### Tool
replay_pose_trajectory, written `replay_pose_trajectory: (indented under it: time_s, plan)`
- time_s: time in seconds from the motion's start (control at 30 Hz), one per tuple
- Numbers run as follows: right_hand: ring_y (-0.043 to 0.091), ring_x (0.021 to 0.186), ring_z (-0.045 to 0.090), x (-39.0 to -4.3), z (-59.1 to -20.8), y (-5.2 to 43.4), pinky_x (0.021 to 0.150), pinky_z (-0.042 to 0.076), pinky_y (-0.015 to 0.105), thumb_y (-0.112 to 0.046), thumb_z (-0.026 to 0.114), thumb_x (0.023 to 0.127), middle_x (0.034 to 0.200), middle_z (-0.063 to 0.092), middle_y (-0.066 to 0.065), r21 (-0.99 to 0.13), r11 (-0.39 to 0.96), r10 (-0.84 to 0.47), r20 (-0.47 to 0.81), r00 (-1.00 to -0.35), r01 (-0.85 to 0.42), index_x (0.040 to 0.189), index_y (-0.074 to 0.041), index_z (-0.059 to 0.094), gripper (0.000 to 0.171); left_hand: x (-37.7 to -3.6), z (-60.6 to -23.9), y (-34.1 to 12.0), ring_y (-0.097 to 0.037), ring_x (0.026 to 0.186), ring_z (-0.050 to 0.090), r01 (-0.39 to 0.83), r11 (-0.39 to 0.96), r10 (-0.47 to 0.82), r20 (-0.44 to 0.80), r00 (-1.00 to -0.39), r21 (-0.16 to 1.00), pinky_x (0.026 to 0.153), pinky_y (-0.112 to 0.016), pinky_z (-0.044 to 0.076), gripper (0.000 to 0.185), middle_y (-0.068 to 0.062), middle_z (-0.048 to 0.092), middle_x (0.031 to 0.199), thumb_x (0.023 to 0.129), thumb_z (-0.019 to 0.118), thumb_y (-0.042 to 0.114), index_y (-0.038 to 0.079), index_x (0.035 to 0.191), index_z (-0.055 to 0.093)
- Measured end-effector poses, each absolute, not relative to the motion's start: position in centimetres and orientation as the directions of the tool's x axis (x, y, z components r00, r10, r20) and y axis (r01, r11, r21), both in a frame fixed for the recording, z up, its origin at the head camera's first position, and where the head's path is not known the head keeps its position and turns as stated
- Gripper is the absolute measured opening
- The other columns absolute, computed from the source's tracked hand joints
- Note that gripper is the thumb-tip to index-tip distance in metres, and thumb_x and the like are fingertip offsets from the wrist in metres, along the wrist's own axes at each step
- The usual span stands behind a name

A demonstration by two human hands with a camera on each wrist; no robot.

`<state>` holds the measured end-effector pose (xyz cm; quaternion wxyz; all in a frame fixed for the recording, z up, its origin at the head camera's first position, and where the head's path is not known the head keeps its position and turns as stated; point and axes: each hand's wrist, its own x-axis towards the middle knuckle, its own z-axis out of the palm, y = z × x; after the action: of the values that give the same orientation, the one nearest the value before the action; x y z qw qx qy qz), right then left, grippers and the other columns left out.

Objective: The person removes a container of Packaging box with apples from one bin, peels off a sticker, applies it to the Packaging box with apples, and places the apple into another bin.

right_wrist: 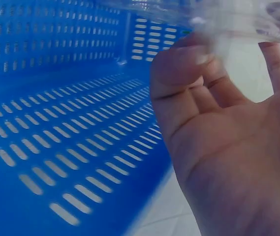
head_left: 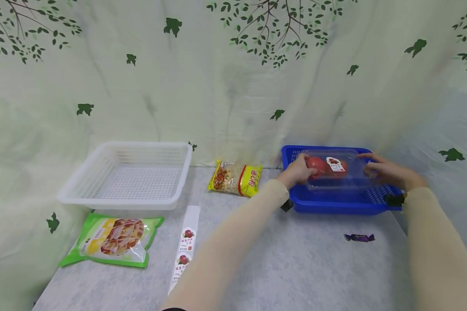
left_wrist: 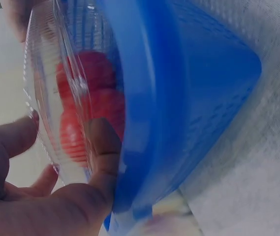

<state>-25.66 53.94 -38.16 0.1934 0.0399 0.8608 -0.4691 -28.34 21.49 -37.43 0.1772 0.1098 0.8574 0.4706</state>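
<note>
A clear plastic box (head_left: 354, 181) with red round fruit (head_left: 317, 166) inside and a white fruit sticker (head_left: 335, 164) on top is held over the blue basket (head_left: 336, 208). My left hand (head_left: 298, 170) grips its left end, with the thumb on the near side in the left wrist view, where the fruit (left_wrist: 88, 78) shows through the plastic. At the box's right end is my right hand (head_left: 393, 172). In the right wrist view the right hand (right_wrist: 228, 118) has its thumb and bent fingers at the box's edge, partly blurred, above the slotted basket floor.
A white basket (head_left: 171, 202) stands at the back left. Before it lie a green food bag (head_left: 118, 239) and a strip of fruit stickers (head_left: 187, 242). A yellow food packet (head_left: 235, 178) sits between the baskets. A purple wrapped candy (head_left: 359, 238) lies before the blue basket.
</note>
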Motion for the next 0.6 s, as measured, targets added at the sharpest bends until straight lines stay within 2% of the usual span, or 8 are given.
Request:
replay_pose_trajectory:
  time_s: [0.1,0.2,0.4,0.5,0.6]
  plan:
    - [0.018,0.083,0.052,-25.7,-38.5,54.0,0.078,0.051,0.041,-0.021,0.045,0.111,0.103,0.049,0.004,-0.78,0.566,-0.099,-0.388,-0.916,0.268,0.165,-0.017,0.015,0.062,-28.3,-37.7,22.3,-0.021,0.099,0.068,0.01,0.605,0.302,-0.218,-0.928,0.796,0.081,-0.03,0.057,0.052,-0.012,0.068,0.137,0.104,0.068,0.023,0.022,0.152,0.047]
    - [0.018,0.085,0.052,-25.6,-38.7,54.1,0.079,0.051,0.042,-0.02,0.046,0.112,0.1,0.05,0.004,-0.779,0.562,-0.1,-0.398,-0.912,0.278,0.165,-0.017,0.013,0.063,-28.3,-37.8,23.0,-0.021,0.113,0.067,-0.01,0.646,0.265,-0.237,-0.934,0.763,0.087,-0.03,0.058,0.052,-0.01,0.068,0.139,0.104,0.069,0.025,0.025,0.151,0.047]
    - [0.019,0.084,0.052,-25.5,-38.7,54.1,0.076,0.05,0.041,-0.019,0.046,0.111,0.096,0.05,0.003,-0.778,0.556,-0.111,-0.419,-0.901,0.293,0.166,-0.015,0.012,0.065,-28.5,-38.4,23.7,-0.02,0.109,0.068,-0.034,0.681,0.234,-0.261,-0.936,0.731,0.079,-0.028,0.06,0.052,-0.01,0.069,0.135,0.103,0.071,0.025,0.027,0.149,0.046]
    - [0.02,0.085,0.052,-25.6,-38.9,53.9,0.076,0.051,0.041,-0.017,0.045,0.111,0.103,0.05,0.007,-0.769,0.562,-0.114,-0.437,-0.892,0.305,0.167,-0.014,0.01,0.067,-28.6,-38.7,23.9,-0.021,0.098,0.071,-0.031,0.702,0.236,-0.274,-0.932,0.711,0.077,-0.029,0.061,0.053,-0.011,0.07,0.133,0.103,0.071,0.025,0.024,0.149,0.044]
    - [0.022,0.09,0.052,-25.7,-39.1,53.9,0.08,0.052,0.041,-0.016,0.045,0.111,0.118,0.047,0.015,-0.75,0.578,-0.12,-0.468,-0.876,0.321,0.169,-0.014,0.007,0.069,-28.6,-38.9,24.0,-0.021,0.087,0.073,-0.027,0.712,0.243,-0.282,-0.928,0.702,0.075,-0.029,0.062,0.057,-0.013,0.07,0.131,0.102,0.071,0.025,0.02,0.151,0.042]
